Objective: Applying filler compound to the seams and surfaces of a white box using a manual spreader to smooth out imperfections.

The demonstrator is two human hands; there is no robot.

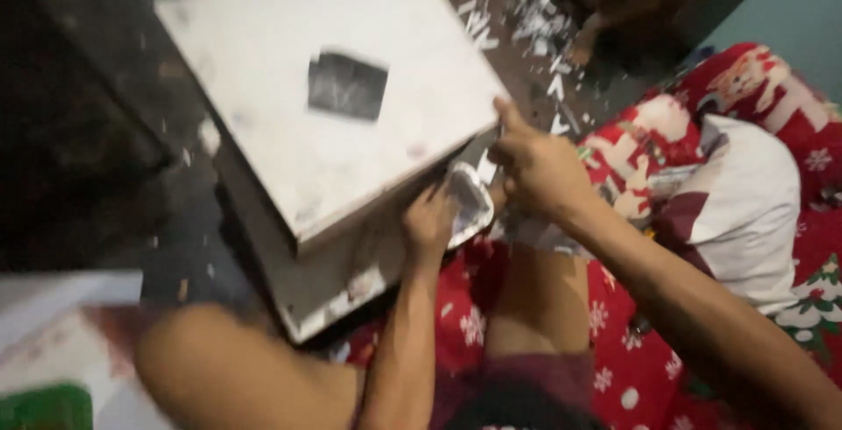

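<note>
Head view, blurred by motion. The left hand (430,220) is curling its fingers around the near edge of a small pale sheet (469,202) with a silvery border, just below the corner of a white board (324,88). The right hand (539,167) is resting at that same corner, index finger extended and touching the board's edge, remaining fingers loosely bent; whether it is also pinching the sheet cannot be told. The board is lying tilted on a second white panel (324,281) beneath it, and is carrying 1 dark square patch (348,85) near its middle. Both panels are sitting on a dark floor (175,211). White paper scraps (526,18) are lying scattered on the floor beyond the board. A red patterned blanket (772,88) is spreading under the forearms, with a white cushion (745,211) lying on it at right.
</note>
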